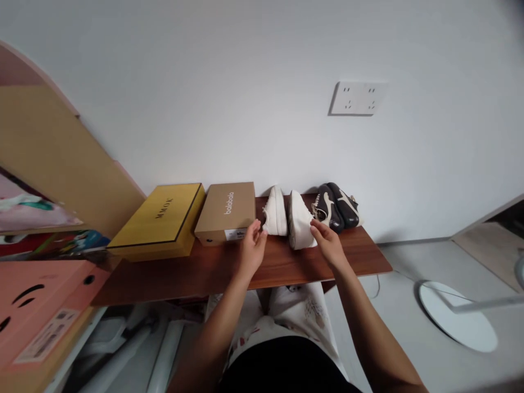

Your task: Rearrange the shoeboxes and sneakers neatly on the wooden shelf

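Two white shoes lie on their sides, soles facing each other, on the brown wooden bench top. At the left white shoe (275, 212), my left hand (252, 248) has its fingers apart, the thumb close against the shoe's side; whether they touch is hard to tell. My right hand (328, 243) has its fingertips closed on the upper edge of the right white shoe (302, 221). Just beyond that hand is a pair of dark shoes (327, 207) with cream trim. A brown shoe box (227, 204) marked "balabala" sits left of my left hand.
A yellow box (164, 213) marked MMOK lies left of the brown one on the bench top (229, 267). A pink box (45, 305) and shelf unit (53, 125) stand at the left. The wall carries a socket plate (358, 98). A round white base (456, 316) rests on the floor.
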Demonstrator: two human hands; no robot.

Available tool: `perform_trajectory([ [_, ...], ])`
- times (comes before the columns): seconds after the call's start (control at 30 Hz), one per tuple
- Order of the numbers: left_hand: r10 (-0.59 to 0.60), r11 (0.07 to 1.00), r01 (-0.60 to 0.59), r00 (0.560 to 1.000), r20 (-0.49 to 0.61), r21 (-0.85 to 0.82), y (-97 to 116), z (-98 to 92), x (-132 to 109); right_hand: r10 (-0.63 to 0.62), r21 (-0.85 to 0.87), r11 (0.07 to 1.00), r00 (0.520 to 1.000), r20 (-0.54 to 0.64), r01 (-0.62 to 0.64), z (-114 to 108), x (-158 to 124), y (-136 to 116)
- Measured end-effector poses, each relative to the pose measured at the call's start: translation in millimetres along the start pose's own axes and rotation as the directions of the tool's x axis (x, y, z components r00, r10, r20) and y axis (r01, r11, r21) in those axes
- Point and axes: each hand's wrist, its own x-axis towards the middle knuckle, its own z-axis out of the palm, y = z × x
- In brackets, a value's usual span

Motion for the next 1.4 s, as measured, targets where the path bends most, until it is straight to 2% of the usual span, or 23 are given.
perform_trajectory([
  [0.1,-0.04,0.997,0.035,0.997,0.069,0.067,-9.9,23.8,9.7,0.031,-0.05,0.998,0.997,-0.067,-0.034,-15.2,-1.2,23.0],
  [0.27,-0.167,0.968,0.168,0.986,-0.021,0.188,-23.4,47.1,31.3,0.107,-0.179,0.979,0.993,0.049,-0.097,-10.5,-6.9,43.1],
  [0.33,-0.234,0.96,0.236,0.972,-0.029,0.15,-29.6,51.3,37.8,0.135,-0.234,0.965,0.989,0.06,-0.117,-7.0,-5.4,45.1],
  [0.43,-0.277,0.96,0.275,0.961,0.03,0.055,-37.8,53.1,44.2,0.134,-0.164,0.98,0.981,0.141,-0.11,-4.5,2.1,46.3],
  [0.53,-0.256,0.966,0.254,0.965,0.062,0.051,-38.5,53.1,48.1,0.095,-0.049,0.995,0.962,0.256,-0.085,-5.0,12.8,44.8],
  [0.67,-0.186,0.965,0.166,0.979,0.083,0.204,-22.4,55.4,52.0,-0.001,0.005,1.0,0.925,0.379,-0.001,-12.7,27.6,33.0],
  [0.73,-0.138,0.948,0.1,0.985,0.107,0.301,-10.1,56.1,54.3,-0.056,-0.017,0.997,0.897,0.438,0.071,-20.5,33.8,23.6],
  [0.8,-0.09,0.911,0.02,0.984,0.152,0.411,2.0,55.7,57.1,-0.083,-0.117,0.98,0.874,0.478,0.158,-28.9,38.7,13.4],
  [0.9,-0.051,0.805,-0.113,0.965,0.258,0.583,17.7,54.1,62.9,-0.06,-0.39,0.875,0.863,0.501,0.287,-35.4,43.8,-2.0],
  [1.03,-0.04,0.576,-0.307,0.915,0.401,0.758,32.6,54.2,70.6,0.019,-0.689,0.578,0.837,0.547,0.437,-24.7,50.5,-20.6],
  [1.13,-0.042,0.411,-0.435,0.869,0.494,0.801,38.5,56.8,71.5,0.073,-0.767,0.373,0.808,0.585,0.522,-9.1,58.3,-30.5],
  [1.23,-0.052,0.302,-0.497,0.844,0.534,0.814,39.2,59.6,67.6,0.136,-0.782,0.239,0.778,0.614,0.575,4.0,67.0,-35.3],
  [1.3,-0.057,0.274,-0.508,0.839,0.541,0.816,37.8,60.7,64.1,0.169,-0.78,0.186,0.763,0.624,0.597,10.1,71.5,-35.8],
  [1.4,-0.061,0.281,-0.497,0.844,0.532,0.821,35.0,60.9,60.2,0.186,-0.782,0.142,0.759,0.624,0.607,16.6,74.7,-34.6],
])
